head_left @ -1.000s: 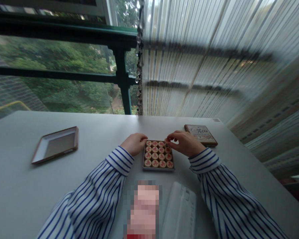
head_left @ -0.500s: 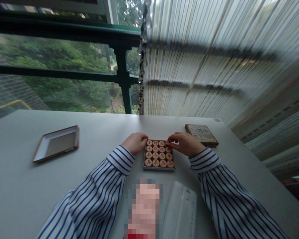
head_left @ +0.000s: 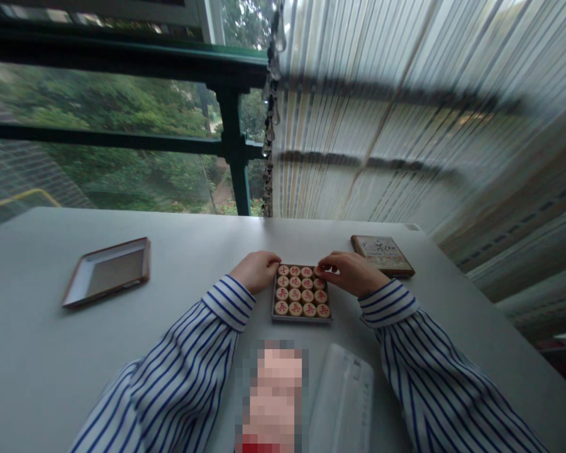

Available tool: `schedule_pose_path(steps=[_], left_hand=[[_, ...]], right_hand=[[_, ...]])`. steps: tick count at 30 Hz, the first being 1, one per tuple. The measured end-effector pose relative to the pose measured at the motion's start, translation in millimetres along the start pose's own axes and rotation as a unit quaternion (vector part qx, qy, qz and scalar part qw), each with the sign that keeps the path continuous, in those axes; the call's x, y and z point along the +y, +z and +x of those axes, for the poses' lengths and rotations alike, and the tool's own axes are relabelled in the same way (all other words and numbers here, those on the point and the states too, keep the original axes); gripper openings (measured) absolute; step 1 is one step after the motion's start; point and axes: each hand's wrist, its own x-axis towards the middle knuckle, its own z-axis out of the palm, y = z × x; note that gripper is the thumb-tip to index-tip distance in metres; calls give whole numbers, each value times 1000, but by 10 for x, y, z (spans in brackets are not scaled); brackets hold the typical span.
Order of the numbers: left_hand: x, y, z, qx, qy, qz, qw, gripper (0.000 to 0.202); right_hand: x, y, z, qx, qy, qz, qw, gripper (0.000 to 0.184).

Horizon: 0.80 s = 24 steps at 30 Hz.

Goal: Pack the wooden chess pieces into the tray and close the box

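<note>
- Row of pieces (head_left: 294, 271) nearest the far edge of the tabletop (head_left: 188, 245), left to right, in red: 士, 帥, 相; the fourth, at the right hand (head_left: 353, 272), cannot be read.
- Second row: 士, 炮, 炮; the last character is unclear.
- Third row: 兵, 馬, 馬, 車.
- Row closest to the near edge: 兵 on all four.
- Cover (head_left: 382, 255) near the far right corner: dark, brushlike characters, too small to read.
- Clear case (head_left: 342, 402) towards the near edge: faint marks along its right side, illegible.

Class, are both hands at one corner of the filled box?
No, the left hand and right hand are at separate corners of the box.
</note>
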Motion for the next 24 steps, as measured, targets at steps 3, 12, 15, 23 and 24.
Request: schedule_pose_path(steps=[3,12,15,23,24], left_hand=[[2,-1,-1,-2,0,6,1000,35],[-6,1,2,-6,5,6,1000,36],[-11,4,3,-6,11,2,1000,36],[1,-4,-4,-5,11,6,1000,36],[0,-3,-3,-6,14,9,1000,36]], right_hand=[[9,3,0,-1,0,3,1000,25],[27,19,-1,-2,3,10,1000,26],[27,17,1,-6,5,8,1000,26],[38,30,1,-6,10,17,1000,26],[42,32,2,-9,12,17,1000,26]])
